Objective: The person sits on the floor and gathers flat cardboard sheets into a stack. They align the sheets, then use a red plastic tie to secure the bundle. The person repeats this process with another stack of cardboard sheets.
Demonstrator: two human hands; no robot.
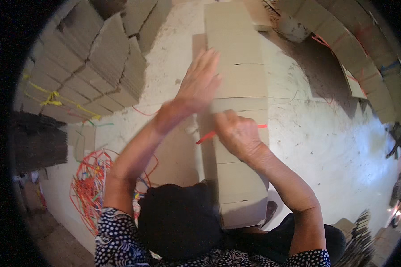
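- Stack of flattened cardboard pieces (238, 89): a long, narrow brown pile lying on the pale floor (325, 142). Its long axis runs from the person's lap away toward the top of the view, the near end at the knees and the far end pointing at the upper edge. Cross seams divide its top face into sections.
- Red strap (206, 137): a thin plastic band crossing the stack at right angles to its long axis, about midway along. One end sticks out past the left edge of the stack; a short piece shows at the right edge.
- Right hand (238, 133): resting on top of the stack over the strap, fingers curled together and closed down on the band (the grip itself is hidden beneath the fingers).
- Left hand (199, 84): flat and open, fingers spread and pointing away, pressed on the left edge of the stack just beyond the strap; slightly blurred.
- Tangle of coloured straps (90, 187): mostly red loops, lying on the floor to the person's left, well apart from the stack.
- Bundled cardboard piles (89, 66): stacked at upper left, one tied with a yellow strap (53, 99).
- Row of cardboard bundles (365, 58): curving along the upper right.
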